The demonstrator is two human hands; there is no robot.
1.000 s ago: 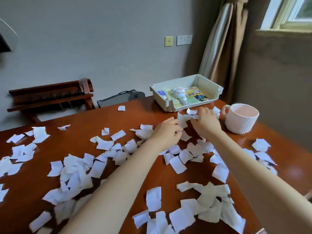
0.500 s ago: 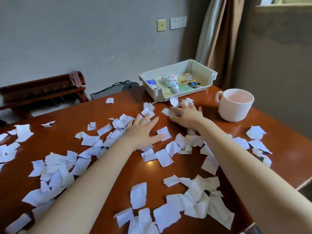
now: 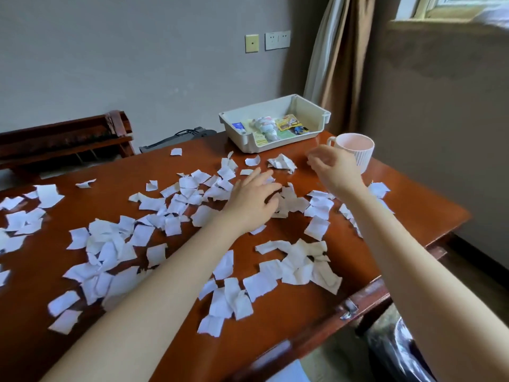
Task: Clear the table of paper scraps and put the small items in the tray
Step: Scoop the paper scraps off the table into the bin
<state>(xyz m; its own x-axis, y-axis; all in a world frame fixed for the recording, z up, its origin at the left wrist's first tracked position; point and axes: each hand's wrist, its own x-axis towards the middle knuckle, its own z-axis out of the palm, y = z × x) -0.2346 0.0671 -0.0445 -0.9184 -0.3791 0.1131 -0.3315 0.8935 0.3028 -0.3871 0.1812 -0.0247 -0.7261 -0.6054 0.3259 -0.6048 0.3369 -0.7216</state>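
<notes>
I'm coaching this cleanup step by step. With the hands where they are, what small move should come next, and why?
Probably lower the right hand onto the crumpled scrap near the tray and sweep it toward the left hand, resting on the scrap pile. The right hand hovers, seemingly empty; that scrap lies apart.

Both bare forearms extended forward; my left hand (image 3: 249, 201) lies palm down, fingers (image 3: 254, 178) spread and slightly bent at the tips; my right hand (image 3: 337, 172) is held higher and farther out, its fingers loosely curled, outline blurred.
</notes>
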